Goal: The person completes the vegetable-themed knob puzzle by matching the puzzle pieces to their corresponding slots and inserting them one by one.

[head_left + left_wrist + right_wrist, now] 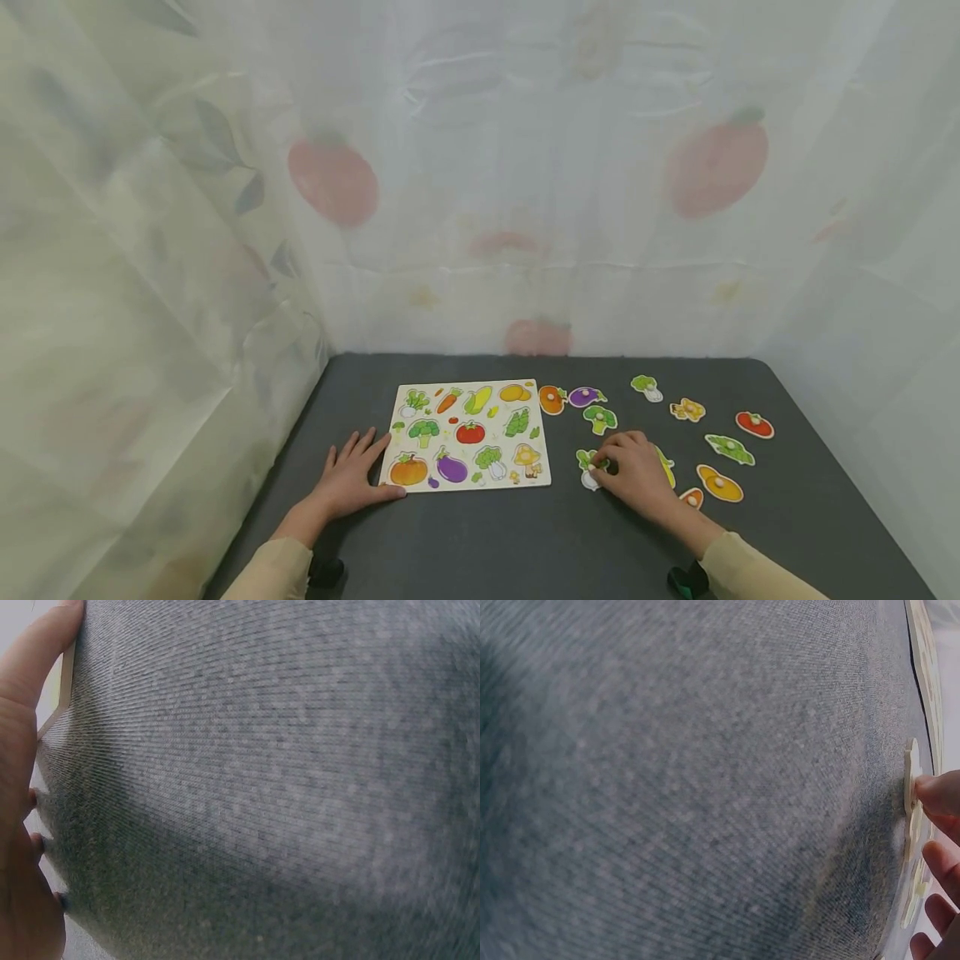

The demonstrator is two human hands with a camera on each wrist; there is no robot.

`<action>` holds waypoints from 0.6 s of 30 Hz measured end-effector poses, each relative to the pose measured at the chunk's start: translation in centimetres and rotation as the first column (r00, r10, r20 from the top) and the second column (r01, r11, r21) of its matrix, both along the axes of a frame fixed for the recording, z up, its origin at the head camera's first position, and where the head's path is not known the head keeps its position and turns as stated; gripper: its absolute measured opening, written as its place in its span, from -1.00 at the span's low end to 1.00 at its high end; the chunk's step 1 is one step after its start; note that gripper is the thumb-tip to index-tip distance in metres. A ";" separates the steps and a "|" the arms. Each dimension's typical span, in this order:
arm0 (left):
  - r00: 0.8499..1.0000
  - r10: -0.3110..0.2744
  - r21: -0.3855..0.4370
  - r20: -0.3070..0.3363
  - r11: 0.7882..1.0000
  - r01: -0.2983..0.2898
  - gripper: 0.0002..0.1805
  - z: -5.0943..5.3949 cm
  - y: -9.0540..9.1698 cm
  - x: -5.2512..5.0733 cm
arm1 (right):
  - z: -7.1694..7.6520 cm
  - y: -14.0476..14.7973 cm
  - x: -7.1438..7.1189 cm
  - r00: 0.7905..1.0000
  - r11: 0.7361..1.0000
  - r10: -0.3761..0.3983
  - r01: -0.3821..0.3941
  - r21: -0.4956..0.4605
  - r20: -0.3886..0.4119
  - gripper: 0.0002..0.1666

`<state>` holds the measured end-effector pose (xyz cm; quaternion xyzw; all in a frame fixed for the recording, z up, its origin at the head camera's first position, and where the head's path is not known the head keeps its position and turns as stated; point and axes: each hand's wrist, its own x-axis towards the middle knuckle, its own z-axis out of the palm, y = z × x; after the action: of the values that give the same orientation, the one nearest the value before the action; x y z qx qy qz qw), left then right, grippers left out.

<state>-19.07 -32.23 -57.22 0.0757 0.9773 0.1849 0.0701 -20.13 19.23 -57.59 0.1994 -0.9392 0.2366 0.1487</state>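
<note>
The puzzle board [468,433], white with printed vegetables, lies flat on the dark table. My left hand [351,479] rests at its left side with fingers spread, thumb and a fingertip touching the edge; the left wrist view shows the thumb [45,645] on the board's corner. To the right of the board, my right hand [636,475] pinches a turnip puzzle piece [588,480], white with green leaves, by its small knob. In the right wrist view that piece [910,769] appears edge-on near the table surface. The corn piece [665,468] is partly hidden behind this hand.
Beyond the right hand are pumpkin [552,400], eggplant [585,397], broccoli [600,419], leafy cabbage [646,387] and mushroom [687,410] pieces. Farther right lie tomato [754,425], pea pod [730,449] and potato [720,483] pieces. An orange piece [692,498] is partly covered by the right wrist.
</note>
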 end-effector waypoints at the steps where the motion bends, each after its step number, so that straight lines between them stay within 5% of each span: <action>1: 1.000 0.002 -0.001 0.003 1.000 -0.002 0.30 0.0 0.0 0.0 | 0.1 0.0 0.0 1.000 1.000 -0.003 0.003 -0.002 0.006 -0.82; 18: 1.000 0.002 0.027 -0.018 1.000 -0.001 0.29 -0.2 0.0 0.1 | 0.4 -0.2 -0.3 0.997 0.999 -0.027 0.029 -0.031 0.078 -0.86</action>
<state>-18.99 -32.25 -57.39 0.0776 0.9754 0.1975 0.0601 -20.40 18.99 -57.21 0.1744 -0.9431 0.2571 0.1186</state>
